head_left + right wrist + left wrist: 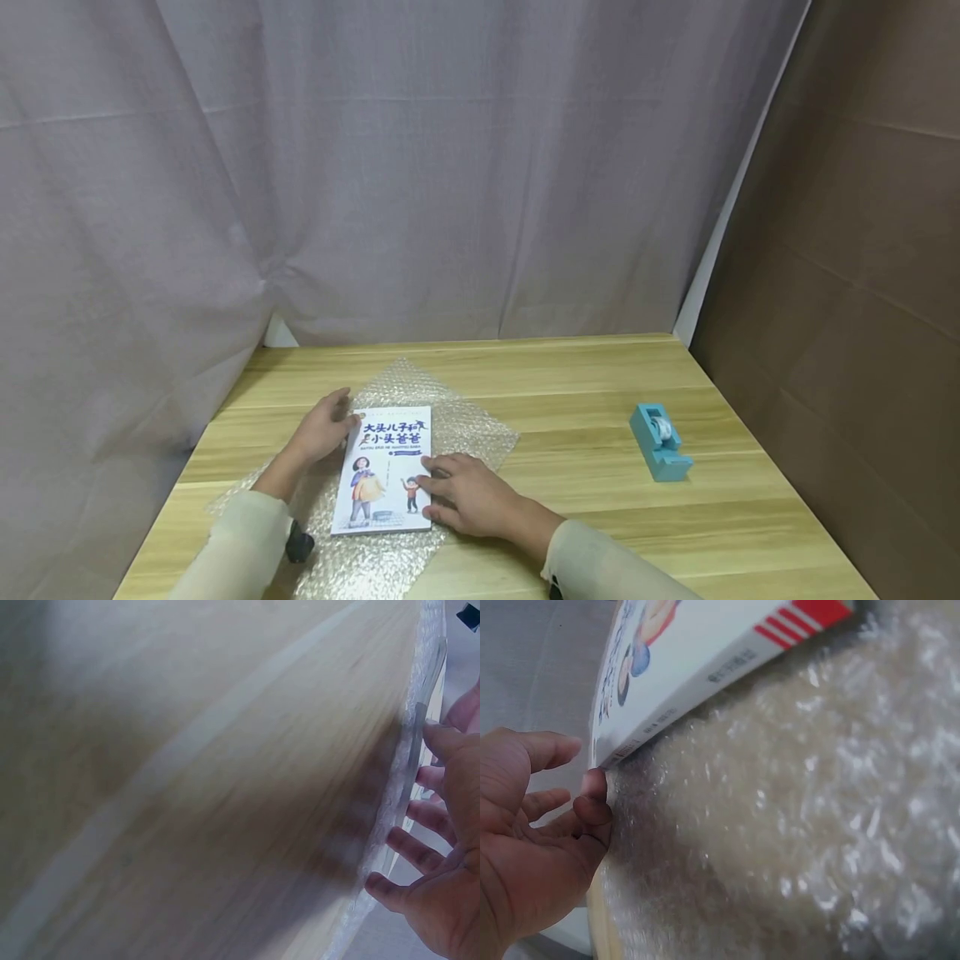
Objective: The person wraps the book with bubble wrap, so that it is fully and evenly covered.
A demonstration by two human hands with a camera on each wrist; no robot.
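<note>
Head view: blue dispenser holds a tape roll; left hand and right hand, fingers unclenched, touch a book on bubble wrap.

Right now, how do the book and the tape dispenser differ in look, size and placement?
The book has a white cover with printed figures; the tape dispenser has a plain blue body. The book is flat and larger, the dispenser smaller and blockier. The book lies on bubble wrap with the left hand and right hand at its edges, while the dispenser is off the wrap, touched by neither. Both are on the same table.
</note>
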